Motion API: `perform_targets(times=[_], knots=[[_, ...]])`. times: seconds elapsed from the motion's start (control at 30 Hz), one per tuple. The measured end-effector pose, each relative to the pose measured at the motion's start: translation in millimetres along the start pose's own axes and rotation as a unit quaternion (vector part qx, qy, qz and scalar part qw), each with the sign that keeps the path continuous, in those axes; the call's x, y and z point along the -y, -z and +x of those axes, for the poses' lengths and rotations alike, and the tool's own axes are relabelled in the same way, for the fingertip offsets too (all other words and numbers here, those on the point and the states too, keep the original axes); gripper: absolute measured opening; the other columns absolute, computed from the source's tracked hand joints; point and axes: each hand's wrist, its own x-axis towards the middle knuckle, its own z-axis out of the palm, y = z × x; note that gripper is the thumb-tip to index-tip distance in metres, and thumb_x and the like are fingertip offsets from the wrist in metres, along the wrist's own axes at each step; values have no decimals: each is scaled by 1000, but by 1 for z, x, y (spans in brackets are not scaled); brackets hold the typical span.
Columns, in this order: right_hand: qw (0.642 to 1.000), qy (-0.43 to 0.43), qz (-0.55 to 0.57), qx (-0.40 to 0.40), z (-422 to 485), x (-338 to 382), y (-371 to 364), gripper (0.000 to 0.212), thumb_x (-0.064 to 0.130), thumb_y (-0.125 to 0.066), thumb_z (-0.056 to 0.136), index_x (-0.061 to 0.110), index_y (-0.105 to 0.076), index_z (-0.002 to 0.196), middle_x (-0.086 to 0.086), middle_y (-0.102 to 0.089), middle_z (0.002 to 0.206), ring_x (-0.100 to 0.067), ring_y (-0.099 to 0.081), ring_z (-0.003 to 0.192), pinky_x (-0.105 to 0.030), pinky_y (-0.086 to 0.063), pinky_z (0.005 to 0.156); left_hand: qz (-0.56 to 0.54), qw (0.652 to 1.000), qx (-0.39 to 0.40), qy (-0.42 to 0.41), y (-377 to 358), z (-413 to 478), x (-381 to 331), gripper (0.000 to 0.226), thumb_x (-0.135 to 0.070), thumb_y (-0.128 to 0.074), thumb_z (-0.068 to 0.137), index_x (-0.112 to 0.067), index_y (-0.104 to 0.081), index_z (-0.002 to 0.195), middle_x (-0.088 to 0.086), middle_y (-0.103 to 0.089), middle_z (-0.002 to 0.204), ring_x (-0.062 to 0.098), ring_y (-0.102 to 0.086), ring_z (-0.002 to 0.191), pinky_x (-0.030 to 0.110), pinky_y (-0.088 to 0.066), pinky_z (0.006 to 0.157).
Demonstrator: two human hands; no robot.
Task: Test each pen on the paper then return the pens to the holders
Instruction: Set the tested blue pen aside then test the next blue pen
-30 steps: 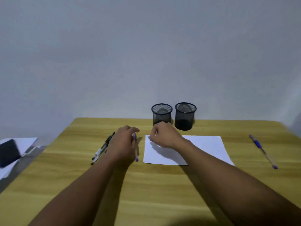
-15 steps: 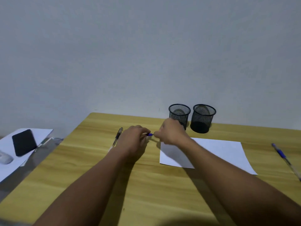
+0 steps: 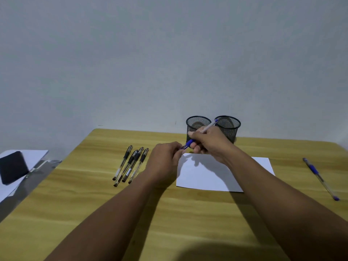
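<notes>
My right hand (image 3: 209,143) grips a blue pen (image 3: 207,129) whose rear end points up toward the two black mesh holders (image 3: 197,123) (image 3: 228,125). My left hand (image 3: 165,161) pinches the pen's front end, where a blue cap or tip shows between the hands. Both hands hover over the far left corner of the white paper (image 3: 205,176). Several black pens (image 3: 130,164) lie side by side on the table left of my left hand. Another blue pen (image 3: 320,178) lies on the table at the right.
The wooden table (image 3: 169,213) ends at the wall just behind the holders. Off its left edge, on a lower surface, lies a black phone (image 3: 12,166) on white paper (image 3: 35,157).
The view shifted, revealing the black pens fully. My right hand raised the blue pen so its rear points at the holders; my left hand still pinches the front end.
</notes>
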Motion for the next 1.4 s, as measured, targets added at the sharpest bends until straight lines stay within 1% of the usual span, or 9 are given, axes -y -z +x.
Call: perform_targets(times=[0.13, 0.27, 0.4, 0.57, 0.7, 0.87, 1.13, 1.23, 1.4], knots=[[999, 37, 4, -2, -2, 13, 29, 22, 13, -61, 101, 7, -57, 80, -16, -64, 66, -13, -57, 42, -20, -40, 42, 45, 999, 17, -16, 5, -8, 8, 20, -26, -55, 98, -27, -61, 79, -11, -54, 59, 7, -47, 55, 30, -34, 52], [997, 68, 19, -44, -1, 27, 54, 15, 13, -55, 103, 6, -60, 92, -17, -68, 71, -24, -67, 54, -28, -44, 49, 56, 998, 30, 20, 12, -11, 34, 13, -33, -60, 97, -24, -69, 96, -8, -71, 79, 12, -63, 71, 34, -52, 67], [999, 40, -3, -24, 7, -3, 13, 17, 12, -56, 102, 5, -69, 94, -16, -73, 77, -25, -74, 65, -27, -57, 52, 67, 996, 56, -22, -2, -11, 25, 18, -40, -64, 93, -26, -70, 102, -7, -72, 98, 17, -63, 87, 36, -53, 74], [992, 56, -3, -111, 15, -56, -17, 13, 0, -69, 87, -8, -65, 78, -35, -67, 68, -26, -61, 42, -25, -41, 38, 69, 994, 65, -54, -13, -19, 37, 20, -42, -61, 90, -26, -71, 96, -9, -72, 96, 15, -60, 88, 39, -54, 73], [988, 58, 13, -144, 21, -79, -26, 14, 0, -70, 82, -4, -62, 72, -33, -66, 64, -31, -62, 48, -26, -39, 41, 67, 994, 60, -56, -15, -19, 37, 20, -42, -61, 91, -26, -71, 97, -9, -71, 97, 13, -58, 90, 40, -54, 74], [989, 74, 18, -128, 23, -79, -23, 16, -4, -69, 85, -12, -60, 76, -36, -64, 67, -27, -58, 45, -23, -37, 38, 75, 994, 63, -58, -16, -21, 37, 10, -38, -62, 91, -28, -64, 90, -12, -65, 94, 10, -53, 92, 36, -52, 71], [989, 82, 11, -124, 32, -85, -25, 14, -9, -69, 77, -7, -60, 67, -40, -61, 65, -31, -57, 47, -26, -43, 43, 79, 993, 59, -58, -17, -22, 38, 12, -38, -61, 91, -28, -66, 93, -11, -69, 99, 9, -55, 96, 31, -50, 72], [988, 88, 16, -127, 30, -85, -25, 16, -9, -69, 81, -4, -61, 68, -36, -63, 64, -28, -56, 43, -21, -39, 37, 77, 994, 61, -56, -18, -22, 38, 12, -38, -61, 91, -28, -67, 93, -10, -69, 99, 9, -55, 96, 32, -51, 73], [986, 92, 10, -138, 29, -87, -25, 13, -8, -69, 80, -15, -59, 76, -40, -63, 68, -34, -58, 50, -23, -40, 38, 75, 994, 62, -53, -19, -22, 39, 11, -39, -61, 91, -29, -65, 91, -11, -69, 99, 9, -56, 96, 36, -53, 75]])
